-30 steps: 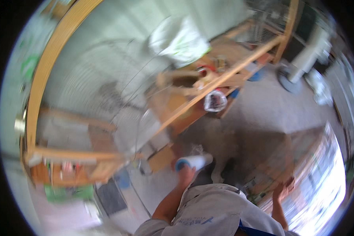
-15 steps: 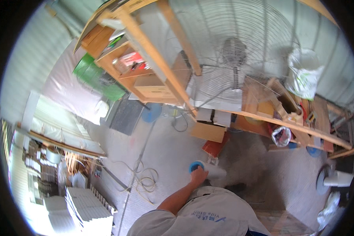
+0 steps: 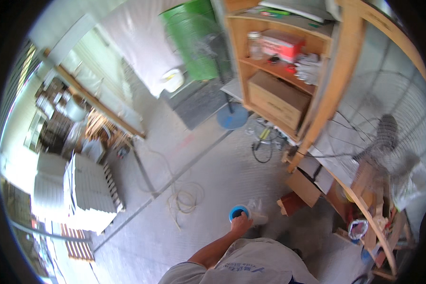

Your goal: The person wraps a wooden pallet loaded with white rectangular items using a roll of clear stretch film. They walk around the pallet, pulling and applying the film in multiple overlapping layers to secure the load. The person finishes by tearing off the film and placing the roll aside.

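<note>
My left hand (image 3: 242, 224) is closed on a roll of white plastic film (image 3: 259, 218) in front of my body. The roll lies tilted, with its bright blue end (image 3: 239, 208) up and to the left, and my fingers are hooked at the dark core opening. A wisp of clear film seems to hang loose beside it. My right hand is out of sight.
A loosely coiled hose (image 3: 182, 201) lies on the floor ahead. White stacked panels (image 3: 87, 184) stand on a pallet at the left. A wooden shelf (image 3: 279, 71), an opened carton (image 3: 304, 188) and a large wire fan (image 3: 386, 132) are to the right.
My view has swung left, so the shelf, fan and carton have shifted right in the picture. My left hand still holds the roll in front of me.
</note>
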Motion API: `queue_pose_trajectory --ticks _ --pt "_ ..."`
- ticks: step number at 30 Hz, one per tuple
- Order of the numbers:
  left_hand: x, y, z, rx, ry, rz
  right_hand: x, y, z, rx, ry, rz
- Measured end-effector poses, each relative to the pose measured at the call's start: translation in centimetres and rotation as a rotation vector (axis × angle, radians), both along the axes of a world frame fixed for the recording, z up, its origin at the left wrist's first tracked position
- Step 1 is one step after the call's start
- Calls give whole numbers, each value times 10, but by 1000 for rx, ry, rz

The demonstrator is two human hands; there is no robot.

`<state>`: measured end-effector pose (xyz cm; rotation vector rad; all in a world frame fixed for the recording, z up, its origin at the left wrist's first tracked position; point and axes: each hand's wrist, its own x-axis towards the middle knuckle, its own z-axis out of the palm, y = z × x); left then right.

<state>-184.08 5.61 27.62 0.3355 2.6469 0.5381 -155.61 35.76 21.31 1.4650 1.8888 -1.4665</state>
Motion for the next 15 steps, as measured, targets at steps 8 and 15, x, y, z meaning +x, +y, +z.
queue_pose_trajectory --ticks 8,15 --pt "-50 -95 20 -94 34 383 -152 30 -26 -194 -81 225" --pt "-106 -156 28 -190 33 748 -338 60 -51 -242 -173 419"
